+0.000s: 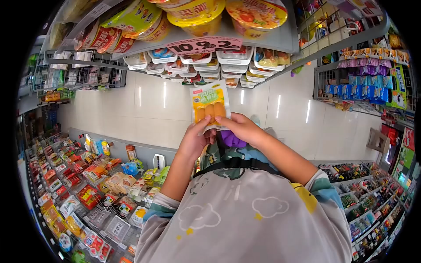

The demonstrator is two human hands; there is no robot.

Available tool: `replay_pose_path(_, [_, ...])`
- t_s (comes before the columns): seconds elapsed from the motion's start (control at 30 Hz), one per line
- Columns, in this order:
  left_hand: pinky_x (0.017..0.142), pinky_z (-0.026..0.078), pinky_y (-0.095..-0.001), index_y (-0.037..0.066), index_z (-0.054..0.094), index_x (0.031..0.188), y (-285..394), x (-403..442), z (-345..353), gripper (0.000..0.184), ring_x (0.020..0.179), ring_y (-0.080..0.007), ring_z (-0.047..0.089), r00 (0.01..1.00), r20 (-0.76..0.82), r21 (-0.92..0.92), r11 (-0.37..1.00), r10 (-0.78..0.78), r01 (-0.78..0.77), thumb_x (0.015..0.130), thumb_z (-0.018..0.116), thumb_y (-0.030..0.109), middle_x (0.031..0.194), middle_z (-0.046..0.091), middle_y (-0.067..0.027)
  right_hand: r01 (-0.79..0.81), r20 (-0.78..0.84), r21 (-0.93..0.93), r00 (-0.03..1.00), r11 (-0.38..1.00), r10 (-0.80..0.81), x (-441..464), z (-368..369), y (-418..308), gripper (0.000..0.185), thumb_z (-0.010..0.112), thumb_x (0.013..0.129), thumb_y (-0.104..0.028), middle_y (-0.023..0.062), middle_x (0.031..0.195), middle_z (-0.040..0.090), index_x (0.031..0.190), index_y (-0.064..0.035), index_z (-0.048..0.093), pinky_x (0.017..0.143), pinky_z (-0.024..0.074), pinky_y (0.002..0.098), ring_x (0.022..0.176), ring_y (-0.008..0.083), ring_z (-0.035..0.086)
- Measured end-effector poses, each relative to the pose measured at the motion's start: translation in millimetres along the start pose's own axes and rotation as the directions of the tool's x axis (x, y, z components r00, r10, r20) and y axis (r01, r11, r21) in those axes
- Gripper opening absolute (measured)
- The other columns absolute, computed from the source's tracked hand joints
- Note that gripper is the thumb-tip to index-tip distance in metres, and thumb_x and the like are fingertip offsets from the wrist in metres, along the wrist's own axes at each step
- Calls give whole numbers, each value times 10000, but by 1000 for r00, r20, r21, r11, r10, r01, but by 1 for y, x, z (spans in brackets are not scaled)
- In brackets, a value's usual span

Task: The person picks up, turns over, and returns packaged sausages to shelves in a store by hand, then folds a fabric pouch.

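Both my hands hold one flat snack packet, yellow and white with orange sausage-like shapes on its front. My left hand grips its lower left corner, thumb on the front and fingers behind. My right hand pinches the lower right side, its thumb also on the front. The packet is upright in front of a shelf, just below rows of white trays. Something purple shows beneath my hands.
Bowl noodles stand on the top shelf above a pink price label. A bin of packaged snacks is at the lower left. Racks of small goods stand at the lower right, hanging bags at the upper right.
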State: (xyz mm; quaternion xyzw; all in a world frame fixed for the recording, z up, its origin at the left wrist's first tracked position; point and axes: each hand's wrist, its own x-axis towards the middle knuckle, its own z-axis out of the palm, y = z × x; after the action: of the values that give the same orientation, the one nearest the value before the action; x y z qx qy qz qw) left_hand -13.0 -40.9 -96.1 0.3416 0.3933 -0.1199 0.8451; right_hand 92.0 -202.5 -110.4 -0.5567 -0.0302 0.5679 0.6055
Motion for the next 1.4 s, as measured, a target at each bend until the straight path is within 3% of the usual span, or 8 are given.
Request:
replay_pose_path(0.23, [653,453,-278,57,625,1003,-56,12,42,400,665,-153,587,990,60,161,980,-130,119,990,525,444,773,656,-56,-206,-46,310,972,928,231,-42,-66,21,507,612,955,-429,86,1060,666,1164,33,603,827,487,274,937,133,614])
replay_pose_path(0.4, [682,456,-285,34,626,985,-83,9,47,416,693,-154,598,992,103,172,984,-67,49,1008,497,429,773,654,-58,-224,-99,254,962,941,255,-53,-82,29,545,621,943,-459,101,1064,663,1169,36,588,829,495,293,937,162,628])
replay_pose_path(0.7, [706,463,-262,0,629,994,-79,11,48,446,697,-126,574,989,106,147,983,100,-115,1005,514,430,771,657,-64,-325,267,504,940,800,214,-42,-77,15,453,507,982,-386,154,962,669,1117,40,579,839,506,359,870,270,651])
replay_pose_path(0.77, [698,456,-259,22,616,955,-70,10,44,390,697,-122,573,989,107,145,982,105,-120,1017,504,390,743,631,-43,-303,164,532,953,791,255,-37,-67,7,454,474,985,-384,165,931,666,1095,46,576,838,504,371,857,281,649])
replay_pose_path(1.0, [667,433,-252,51,624,941,-28,10,3,420,674,-129,559,985,171,169,984,19,-49,983,519,456,734,626,-42,-273,168,501,962,821,217,-15,-28,-11,409,493,976,-345,158,951,674,1099,35,583,840,510,369,868,275,652])
replay_pose_path(1.07, [623,401,-256,89,618,982,-13,10,-9,453,639,-132,530,969,171,83,983,-176,164,949,518,530,700,592,-25,-271,68,502,959,822,275,-6,-18,-9,360,532,966,-310,136,969,679,1095,19,601,834,519,353,869,251,659])
replay_pose_path(1.2, [594,370,-260,134,594,1003,2,16,-36,443,607,-125,491,975,171,91,987,-145,131,930,517,564,648,521,7,-247,-44,493,951,834,307,14,2,-4,328,575,954,-289,110,978,683,1099,2,617,806,531,328,863,213,666])
replay_pose_path(1.4, [569,351,-256,162,548,990,9,29,-77,336,574,-97,443,948,285,-113,977,-143,182,922,550,491,639,464,34,-211,-130,442,947,872,294,35,37,-4,361,624,941,-311,93,998,689,1137,-7,625,761,543,304,852,170,670])
